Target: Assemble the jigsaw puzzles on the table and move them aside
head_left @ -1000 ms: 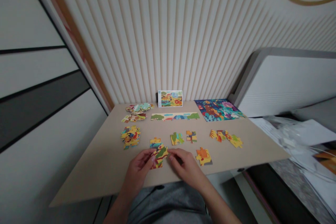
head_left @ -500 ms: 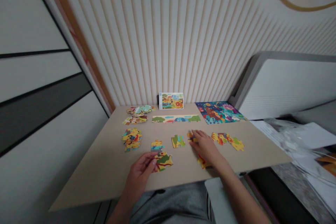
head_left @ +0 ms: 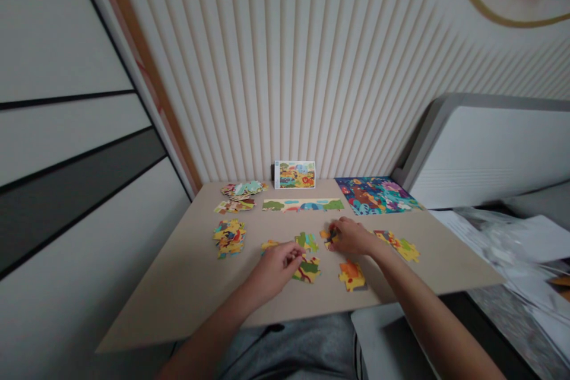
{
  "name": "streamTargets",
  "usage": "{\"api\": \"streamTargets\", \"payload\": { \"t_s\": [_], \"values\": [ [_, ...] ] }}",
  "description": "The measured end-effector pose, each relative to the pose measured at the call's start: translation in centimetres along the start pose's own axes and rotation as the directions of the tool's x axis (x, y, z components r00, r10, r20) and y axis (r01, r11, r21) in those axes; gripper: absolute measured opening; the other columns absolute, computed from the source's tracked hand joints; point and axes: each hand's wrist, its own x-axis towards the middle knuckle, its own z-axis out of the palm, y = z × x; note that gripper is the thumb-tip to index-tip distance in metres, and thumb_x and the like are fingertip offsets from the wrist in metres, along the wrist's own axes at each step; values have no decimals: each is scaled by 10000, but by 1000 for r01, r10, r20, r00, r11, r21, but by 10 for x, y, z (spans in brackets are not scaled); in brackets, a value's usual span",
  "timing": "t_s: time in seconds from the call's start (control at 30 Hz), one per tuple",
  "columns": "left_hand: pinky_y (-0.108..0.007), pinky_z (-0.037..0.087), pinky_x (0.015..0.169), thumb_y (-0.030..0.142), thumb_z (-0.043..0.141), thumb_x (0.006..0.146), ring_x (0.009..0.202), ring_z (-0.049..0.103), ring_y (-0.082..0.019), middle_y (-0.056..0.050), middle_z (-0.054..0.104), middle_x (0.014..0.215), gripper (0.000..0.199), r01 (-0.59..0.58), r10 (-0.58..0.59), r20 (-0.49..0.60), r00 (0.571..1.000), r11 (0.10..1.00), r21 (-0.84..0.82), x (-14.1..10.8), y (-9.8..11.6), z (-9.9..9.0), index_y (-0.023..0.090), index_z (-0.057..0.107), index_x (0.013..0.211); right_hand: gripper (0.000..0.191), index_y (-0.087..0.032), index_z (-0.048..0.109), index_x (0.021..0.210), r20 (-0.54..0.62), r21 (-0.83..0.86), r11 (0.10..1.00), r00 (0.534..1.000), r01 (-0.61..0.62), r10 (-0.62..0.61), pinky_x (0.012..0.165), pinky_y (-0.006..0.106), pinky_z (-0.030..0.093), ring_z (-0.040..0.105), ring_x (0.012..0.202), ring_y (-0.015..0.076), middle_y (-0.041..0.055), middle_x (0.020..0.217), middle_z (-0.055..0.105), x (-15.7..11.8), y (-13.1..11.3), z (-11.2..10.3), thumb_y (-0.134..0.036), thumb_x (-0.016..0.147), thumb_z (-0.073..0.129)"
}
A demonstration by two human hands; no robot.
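My left hand [head_left: 272,270] hangs curled over a yellow jigsaw piece [head_left: 269,244], and its fingertips are hidden. Just right of it lies a green and red jigsaw piece [head_left: 307,270]. My right hand [head_left: 351,236] pinches a small orange and yellow jigsaw piece [head_left: 329,237] at its fingertips. Close by are a green and yellow piece [head_left: 306,241] and an orange piece [head_left: 351,276]. Further out lie a heap of pieces [head_left: 229,238] and a yellow group [head_left: 396,247]. An assembled strip [head_left: 303,205] sits below the puzzle box [head_left: 294,174].
Everything rests on a beige board [head_left: 178,285]. Loose pieces [head_left: 243,190] lie at its back left, and a finished colourful puzzle [head_left: 376,195] at its back right. Ribbed wall panelling [head_left: 276,71] rises behind, and papers and plastic [head_left: 503,237] lie off the right edge.
My right hand has moved up from the near pieces to the small orange piece. My left hand has shifted right, and the green and red piece now lies further right.
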Motion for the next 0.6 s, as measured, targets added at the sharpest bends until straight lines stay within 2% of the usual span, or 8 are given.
{"api": "streamTargets", "payload": {
  "t_s": [0.07, 0.13, 0.2, 0.3, 0.33, 0.4, 0.5, 0.6],
  "values": [
    [-300, 527, 805, 265, 559, 958, 879, 687, -206, -53, 734, 942, 161, -68, 51, 75, 996, 969, 239, 14, 3, 0, 220, 704, 1012, 478, -188, 710, 1040, -15, 100, 995, 1000, -5, 6, 752, 300, 450, 637, 871, 227, 92, 1031, 697, 10, 3, -1, -433, 654, 850],
    [-320, 506, 876, 248, 567, 951, 952, 670, -224, -59, 721, 954, 138, -119, 63, 138, 988, 891, 438, 25, 2, 1, 228, 700, 980, 336, -164, 694, 903, -76, 254, 967, 997, 9, 11, 668, 277, 438, 609, 747, 186, 60, 855, 694, 23, 3, -3, -415, 709, 806],
    [-342, 481, 945, 245, 582, 938, 1026, 649, -241, -72, 715, 989, 124, -145, 79, 151, 985, 852, 502, 36, -3, -1, 227, 696, 981, 282, -164, 660, 830, -169, 472, 879, 986, 72, 10, 615, 268, 432, 577, 658, 162, 23, 710, 647, 36, -3, -8, -434, 792, 729],
    [-376, 449, 1016, 277, 640, 897, 1106, 627, -263, -94, 715, 1094, 193, -137, 134, 27, 991, 950, 281, 58, -15, -9, 210, 698, 1067, 357, -181, 641, 1002, -274, 803, 558, 961, 211, 30, 626, 271, 485, 604, 643, 151, -21, 692, 615, 52, -24, -16, -480, 817, 703],
    [-373, 466, 992, 298, 658, 886, 1071, 644, -259, -96, 720, 1091, 239, -116, 122, -38, 992, 985, 129, 67, -20, -13, 200, 697, 1101, 424, -199, 620, 1107, -289, 864, 438, 957, 246, 32, 653, 281, 511, 629, 667, 153, -30, 725, 623, 57, -33, -17, -477, 804, 721],
    [-342, 520, 876, 359, 603, 927, 938, 682, -225, -83, 732, 1036, 293, -96, 98, -99, 990, 995, 27, 82, -29, -21, 196, 670, 1162, 584, -248, 553, 1277, -298, 921, 265, 955, 286, 6, 715, 307, 547, 674, 725, 159, -42, 794, 638, 65, -51, -15, -453, 771, 763],
    [-300, 542, 795, 428, 519, 973, 893, 695, -200, -85, 731, 988, 318, -85, 72, -187, 980, 994, -65, 93, -43, -30, 171, 647, 1110, 667, -251, 530, 1340, -279, 935, 212, 959, 284, -56, 711, 311, 553, 694, 728, 164, -40, 817, 649, 76, -73, 3, -440, 754, 785],
    [-275, 550, 716, 475, 481, 980, 801, 698, -181, -79, 714, 886, 369, -67, 29, -265, 964, 989, -135, 92, -58, -36, 145, 620, 1069, 564, -188, 605, 1248, -276, 905, 311, 957, 289, -86, 653, 287, 520, 670, 673, 159, -26, 760, 665, 82, -83, 28, -461, 780, 764]
  ]
}}
